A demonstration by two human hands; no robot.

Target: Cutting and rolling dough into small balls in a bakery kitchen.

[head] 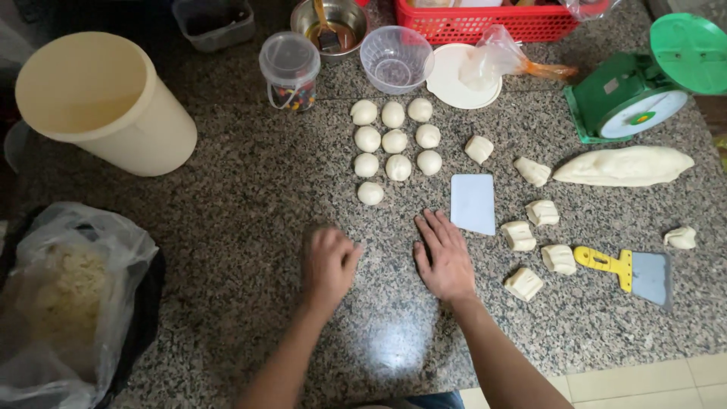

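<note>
My left hand (329, 261) rests palm down on the speckled granite counter (250, 189), fingers curled into a cup and slightly blurred; whatever lies under it is hidden. My right hand (443, 254) lies flat beside it, holding nothing, with its fingertips near a pale blue plastic scraper card (472, 203). Several smooth round dough balls (394, 142) sit in rows beyond the hands, the nearest ball (370, 193) just ahead of my left hand. Rough-cut dough pieces (519, 235) lie to the right of my right hand.
A long dough mass (625, 166) and a green scale (636, 91) stand at far right, a yellow-handled metal scraper (628, 271) nearer. A cream bucket (98, 106) and plastic bag (68, 295) are left. A clear bowl (395, 57), lidded tub (290, 70) and red basket (485, 23) line the back.
</note>
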